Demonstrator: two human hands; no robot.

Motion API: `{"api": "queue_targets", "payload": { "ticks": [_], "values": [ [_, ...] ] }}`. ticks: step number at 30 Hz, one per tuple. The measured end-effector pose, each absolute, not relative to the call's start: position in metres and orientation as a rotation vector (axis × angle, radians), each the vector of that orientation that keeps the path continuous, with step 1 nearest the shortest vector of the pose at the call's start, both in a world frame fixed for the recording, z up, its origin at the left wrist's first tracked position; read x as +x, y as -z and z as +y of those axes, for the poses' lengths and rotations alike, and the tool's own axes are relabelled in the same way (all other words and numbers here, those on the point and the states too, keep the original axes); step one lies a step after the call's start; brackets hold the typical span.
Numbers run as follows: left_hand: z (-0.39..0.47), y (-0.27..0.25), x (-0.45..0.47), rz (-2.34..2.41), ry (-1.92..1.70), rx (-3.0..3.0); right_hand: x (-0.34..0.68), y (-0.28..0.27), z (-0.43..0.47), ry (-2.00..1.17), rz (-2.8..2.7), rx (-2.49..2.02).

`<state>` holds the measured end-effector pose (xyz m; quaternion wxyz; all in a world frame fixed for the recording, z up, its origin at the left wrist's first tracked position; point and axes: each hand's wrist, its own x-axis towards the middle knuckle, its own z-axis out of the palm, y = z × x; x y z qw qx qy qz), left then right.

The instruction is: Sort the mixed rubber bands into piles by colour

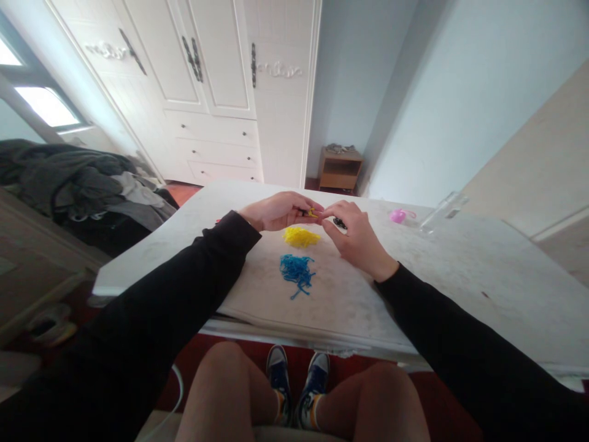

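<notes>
My left hand (285, 210) is over the far side of the white table, its palm turned up and inward. A small yellow and black strand (313, 213) lies across its fingers, held there. My right hand (352, 236) meets the left fingertips with thumb and forefinger drawn close; whatever is between them is too small to make out. Just below the hands lies a pile of yellow strands (301, 237). Nearer to me is a loose heap of blue strands (297, 273). Black strands (340, 223) show partly behind my right fingers.
On the white table (460, 294), a pink object (402, 215) and a clear plastic container (444, 212) lie to the right. A bit of red shows by my left sleeve. Piled clothes (92, 190) are at left; a white wardrobe (221, 61) and small wooden cabinet (340, 169) stand behind.
</notes>
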<state>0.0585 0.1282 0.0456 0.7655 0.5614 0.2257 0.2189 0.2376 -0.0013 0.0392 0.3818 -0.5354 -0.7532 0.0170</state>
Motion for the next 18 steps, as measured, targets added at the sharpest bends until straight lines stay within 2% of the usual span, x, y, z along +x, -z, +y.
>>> {"api": "queue_targets", "payload": {
  "ticks": [10, 18],
  "values": [
    [0.1252, -0.0436, 0.0580, 0.468, -0.443, 1.430, 0.2344, -0.0402, -0.0039, -0.125, -2.001, -1.378],
    [0.1262, -0.0512, 0.0528, 0.451, -0.393, 1.913, 0.2375, -0.0376, -0.0011, -0.064, -1.927, -1.440]
  ]
}}
